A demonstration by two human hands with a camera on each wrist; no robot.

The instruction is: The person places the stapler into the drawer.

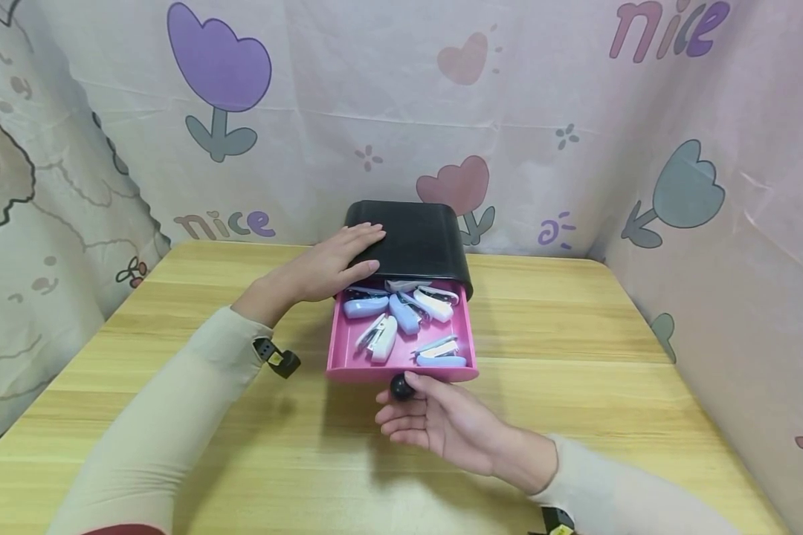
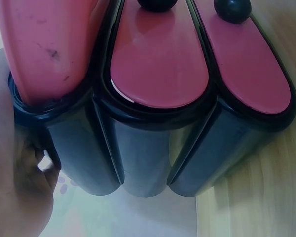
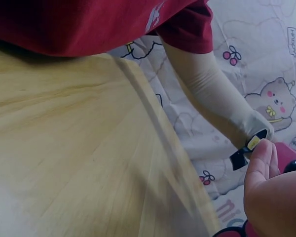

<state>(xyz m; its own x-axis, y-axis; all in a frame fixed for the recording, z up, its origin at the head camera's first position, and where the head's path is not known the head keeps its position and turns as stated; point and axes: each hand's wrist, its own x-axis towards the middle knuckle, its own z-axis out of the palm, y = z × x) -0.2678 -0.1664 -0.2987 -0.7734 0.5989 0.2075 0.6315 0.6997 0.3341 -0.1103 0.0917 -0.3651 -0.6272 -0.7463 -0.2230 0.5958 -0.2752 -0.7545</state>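
A black drawer cabinet (image 1: 415, 241) stands on the table, its pink top drawer (image 1: 331, 357) pulled out toward me. My left hand (image 1: 328, 264) rests on the cabinet's top left side with fingers extended. At the drawer's front, my right hand (image 1: 451, 427) holds the round black knob (image 1: 401, 387), thumb on top and fingers curled beneath. Several small staplers lie in the drawer, among them a light blue stapler (image 1: 366, 307) and a white stapler (image 1: 384, 339). In the left wrist view, the middle drawer (image 2: 160, 64) and bottom drawer (image 2: 251, 69) sit pushed in.
Wooden tabletop (image 1: 575, 357) surrounds the cabinet. Behind it and along both sides hangs a printed cloth (image 1: 348, 89) with flowers and lettering. The person wears a red shirt (image 3: 98, 24) and light sleeves.
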